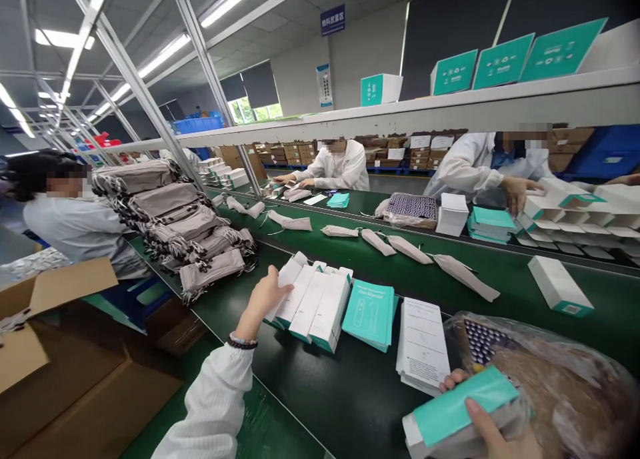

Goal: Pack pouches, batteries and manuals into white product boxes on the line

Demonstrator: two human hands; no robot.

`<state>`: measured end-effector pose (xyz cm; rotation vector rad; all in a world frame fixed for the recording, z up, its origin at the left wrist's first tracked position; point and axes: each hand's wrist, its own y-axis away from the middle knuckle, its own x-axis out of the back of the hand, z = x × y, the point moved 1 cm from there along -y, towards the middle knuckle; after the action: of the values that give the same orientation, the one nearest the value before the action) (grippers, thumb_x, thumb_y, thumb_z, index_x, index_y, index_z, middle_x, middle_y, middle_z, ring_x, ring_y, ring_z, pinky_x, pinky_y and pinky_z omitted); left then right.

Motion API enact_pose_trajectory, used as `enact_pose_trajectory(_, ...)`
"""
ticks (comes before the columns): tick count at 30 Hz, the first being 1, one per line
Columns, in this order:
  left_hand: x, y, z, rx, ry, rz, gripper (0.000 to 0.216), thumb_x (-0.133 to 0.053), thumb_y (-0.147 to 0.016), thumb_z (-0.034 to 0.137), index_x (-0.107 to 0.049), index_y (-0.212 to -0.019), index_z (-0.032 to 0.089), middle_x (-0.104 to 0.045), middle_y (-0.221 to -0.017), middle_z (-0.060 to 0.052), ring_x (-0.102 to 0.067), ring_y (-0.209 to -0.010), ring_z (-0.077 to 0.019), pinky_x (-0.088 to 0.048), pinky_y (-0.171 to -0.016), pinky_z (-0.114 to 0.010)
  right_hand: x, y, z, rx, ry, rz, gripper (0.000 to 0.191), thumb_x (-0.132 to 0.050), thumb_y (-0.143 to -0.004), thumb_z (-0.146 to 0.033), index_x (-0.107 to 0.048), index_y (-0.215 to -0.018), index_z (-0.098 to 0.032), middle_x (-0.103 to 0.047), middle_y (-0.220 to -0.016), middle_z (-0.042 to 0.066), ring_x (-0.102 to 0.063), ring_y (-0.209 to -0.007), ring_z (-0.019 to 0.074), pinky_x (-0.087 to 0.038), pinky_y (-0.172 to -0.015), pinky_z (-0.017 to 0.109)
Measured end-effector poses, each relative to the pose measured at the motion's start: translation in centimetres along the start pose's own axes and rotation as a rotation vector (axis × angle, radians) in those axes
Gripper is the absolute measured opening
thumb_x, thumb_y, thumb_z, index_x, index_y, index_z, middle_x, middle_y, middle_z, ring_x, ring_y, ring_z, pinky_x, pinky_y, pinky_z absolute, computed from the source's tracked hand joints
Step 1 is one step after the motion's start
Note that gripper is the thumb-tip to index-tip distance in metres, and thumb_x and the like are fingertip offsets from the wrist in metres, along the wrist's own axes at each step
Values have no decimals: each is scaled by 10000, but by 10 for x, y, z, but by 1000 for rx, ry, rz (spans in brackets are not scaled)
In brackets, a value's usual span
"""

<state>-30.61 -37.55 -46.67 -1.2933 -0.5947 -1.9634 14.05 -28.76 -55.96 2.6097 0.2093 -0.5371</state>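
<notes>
My left hand reaches forward and grips the leftmost of a row of white boxes with teal ends lying side by side on the green table. Its fingers curl round that box's edge. My right hand at the bottom right holds a white box with a teal face close to me, thumb on top. Beside the row lie a stack of teal user manuals and a stack of white printed leaflets.
A plastic bag of brown packing sits at the right. Grey pouches are piled at the left and more lie on the belt. An open cardboard carton stands lower left. Three people in white coats work around the line.
</notes>
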Motion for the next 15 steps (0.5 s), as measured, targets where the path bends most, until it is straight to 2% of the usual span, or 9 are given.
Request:
enact_pose_trajectory(2,15,12,4,-25,61,88,509,-667,-792,350,-475,-1221,155,-658,-1175,-177,-626,-1090,-358,-478,-891,-440,-3,2,-14,10,-69,27,626,-848,-698,-372,-538,-1239,-313,-715,-1078,66,-720,-987,323,-657,-739,406)
enact_pose_trajectory(4,22,39,14,-71,146,153,525,-608,-829,407,-455,-1268,164,-608,-1286,-174,-570,-1205,-356,-461,-959,-440,-8,4,-34,32,-125,51,589,-844,-695,-343,-556,-1208,-309,-707,-1048,47,-719,-954,302,-654,-725,393)
enact_pose_trajectory(6,14,79,33,-137,330,129,534,-509,-884,503,-459,-1280,150,-624,-1270,-155,-616,-1153,-317,-505,-919,-397,-18,7,-59,47,-208,22,484,-816,-708,-347,-587,-1130,-285,-694,-984,25,-714,-906,268,-648,-736,378)
enact_pose_trajectory(7,5,102,46,-171,609,72,559,-548,-863,517,-487,-1256,124,-652,-1217,-161,-649,-1085,-321,-527,-875,-393,-26,10,-72,53,-264,-16,420,-794,-722,-354,-599,-1085,-272,-683,-952,14,-708,-883,246,-642,-754,364)
enact_pose_trajectory(8,-8,125,60,-217,801,-37,586,-623,-815,521,-514,-1232,125,-666,-1195,-157,-661,-1045,-324,-536,-847,-392,-36,13,-84,61,-328,-72,369,-776,-727,-369,-607,-1038,-264,-669,-917,6,-699,-851,223,-635,-757,343)
enact_pose_trajectory(9,-23,147,76,-290,852,-159,586,-685,-782,489,-524,-1226,141,-667,-1203,-150,-656,-1044,-320,-531,-845,-385,-47,17,-96,93,-402,-119,342,-758,-731,-376,-611,-1017,-259,-650,-893,-3,-686,-826,199,-626,-768,320)
enact_pose_trajectory(12,-64,196,118,-400,740,-443,508,-756,-746,337,-510,-1172,206,-703,-1066,-88,-668,-948,-294,-511,-767,-358,-79,24,-116,161,-489,-223,280,-709,-756,-392,-600,-980,-264,-616,-891,-18,-658,-859,174,-587,-884,319)
enact_pose_trajectory(15,-87,213,139,-421,708,-571,501,-742,-756,262,-485,-1185,230,-707,-1050,-58,-671,-930,-284,-504,-761,-347,-90,22,-113,216,-453,-221,298,-722,-767,-373,-574,-1008,-280,-617,-931,-30,-650,-893,169,-559,-944,362)
